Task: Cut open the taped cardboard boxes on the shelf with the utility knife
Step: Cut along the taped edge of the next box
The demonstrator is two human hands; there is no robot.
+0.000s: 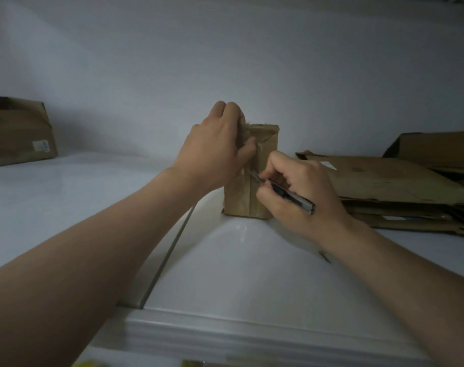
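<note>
Head view, wide and dim. Shows a small cardboard box [265,136] standing upright on the white shelf [225,260], near the back wall and just left of a stack of flattened cardboard [384,186]. Grips its upper left corner with the left hand [215,149], fingers curled over the top edge and thumb pressed on the front face, likely to brace the box against the drag of the blade and stop it tipping or sliding. Holds the utility knife [291,197] in the right hand [299,192] much like a pen, thumb and forefinger pinching the body close to the blade, other fingers curled beneath, handle end poking out over the back of the hand for fine control. Sets the blade tip against the vertical seam at mid-height on the front face, presumably for the tape along it. Places the bracing thumb above the blade, sensible for a downward cut.

Cannot make out the blade's depth, nor any slit above it. Reads the glossy streaks along the seam as tape, perhaps; too dim to be sure. Hides the top face and left side of the box behind the left hand. Cuts off another cardboard box [19,133] at the left edge, with label print too small to read.
</note>
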